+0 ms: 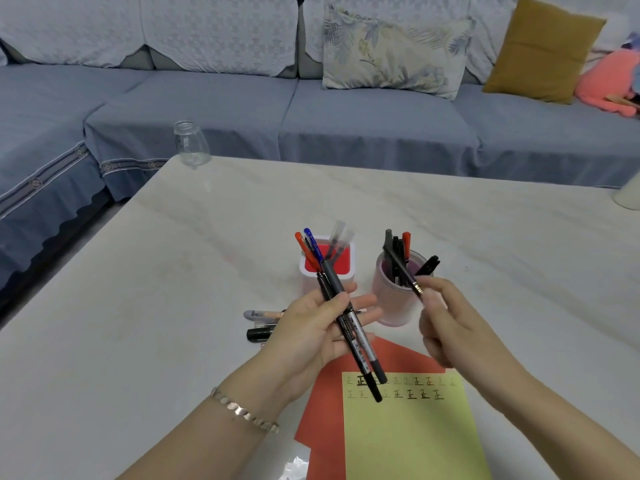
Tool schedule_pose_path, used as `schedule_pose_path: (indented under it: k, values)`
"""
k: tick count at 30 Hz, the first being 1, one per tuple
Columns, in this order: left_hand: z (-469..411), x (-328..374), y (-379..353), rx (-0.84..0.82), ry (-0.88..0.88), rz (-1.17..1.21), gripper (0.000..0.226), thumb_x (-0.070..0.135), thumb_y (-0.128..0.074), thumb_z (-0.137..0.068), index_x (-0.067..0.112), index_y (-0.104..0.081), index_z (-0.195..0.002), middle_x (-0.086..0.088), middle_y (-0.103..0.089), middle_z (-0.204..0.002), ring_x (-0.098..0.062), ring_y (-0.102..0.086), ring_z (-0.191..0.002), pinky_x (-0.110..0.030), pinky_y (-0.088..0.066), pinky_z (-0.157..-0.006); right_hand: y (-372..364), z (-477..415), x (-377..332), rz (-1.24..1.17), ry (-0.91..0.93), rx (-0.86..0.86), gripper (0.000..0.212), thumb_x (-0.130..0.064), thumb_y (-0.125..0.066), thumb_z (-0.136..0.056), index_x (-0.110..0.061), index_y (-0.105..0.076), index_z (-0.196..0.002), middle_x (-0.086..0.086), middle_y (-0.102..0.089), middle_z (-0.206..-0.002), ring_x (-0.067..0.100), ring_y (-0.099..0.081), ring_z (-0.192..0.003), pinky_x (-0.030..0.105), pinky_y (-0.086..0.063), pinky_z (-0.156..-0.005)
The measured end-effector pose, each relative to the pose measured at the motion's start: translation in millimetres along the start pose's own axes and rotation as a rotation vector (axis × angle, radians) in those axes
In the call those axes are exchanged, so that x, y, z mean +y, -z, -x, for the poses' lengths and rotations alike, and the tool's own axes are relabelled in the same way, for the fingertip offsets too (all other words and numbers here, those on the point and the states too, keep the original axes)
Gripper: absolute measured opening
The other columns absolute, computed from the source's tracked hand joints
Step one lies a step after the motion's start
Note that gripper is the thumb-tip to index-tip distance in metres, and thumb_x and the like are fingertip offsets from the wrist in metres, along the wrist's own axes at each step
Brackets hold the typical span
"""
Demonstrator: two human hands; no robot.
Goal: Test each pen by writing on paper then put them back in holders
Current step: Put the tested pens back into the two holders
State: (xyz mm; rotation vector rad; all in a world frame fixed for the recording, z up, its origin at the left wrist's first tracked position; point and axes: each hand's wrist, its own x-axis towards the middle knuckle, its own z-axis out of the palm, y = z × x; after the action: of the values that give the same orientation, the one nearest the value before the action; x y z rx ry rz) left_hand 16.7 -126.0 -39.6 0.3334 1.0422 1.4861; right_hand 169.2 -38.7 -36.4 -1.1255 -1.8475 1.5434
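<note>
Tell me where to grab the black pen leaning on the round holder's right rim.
Pinch the black pen by its exposed top end, coming from above and right. It leans outward over the rim of the round holder, apart from the other pens, so that end is free. Probably pull along its slant.

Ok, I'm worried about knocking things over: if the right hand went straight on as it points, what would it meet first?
Probably the round pink holder, just ahead of the right hand; the pen it pinches overlaps its rim in view. Depth is unclear.
</note>
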Motion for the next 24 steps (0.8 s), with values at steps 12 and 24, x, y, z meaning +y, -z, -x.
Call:
schedule_pose_path:
  k: [12, 24]
  values:
    - [-18.0, -5.9, -11.4, 0.134, -0.205, -0.332, 0.017, 0.014, -0.043, -0.097, 0.02, -0.049, -0.112, -0.003, -0.045, -0.07, -0.014, -0.052, -0.062, -0.035, -0.056, -0.07, 8.6, -58.6, -8.1, 0.095, 0.235, 0.291, 0.022, -0.006, -0.053, -0.09, -0.026, -0.044, -0.094, -0.002, -0.068, -0.091, 0.014, -0.066, -0.089, 0.015, -0.048, -0.071]
    - [-27.7, -2.3, -38.4, 0.055, -0.122, 0.015, 0.028, 0.009, -0.036, -0.099, 0.025, -0.049, -0.117, -0.001, -0.043, -0.069, -0.011, -0.044, -0.062, -0.024, -0.04, -0.061, -13.0, -10.7, -26.3, 0.399, 0.345, -0.036, 0.026, -0.015, -0.067, -0.08, -0.038, -0.057, -0.084, -0.003, -0.059, -0.079, 0.007, -0.053, -0.069, 0.011, -0.041, -0.062]
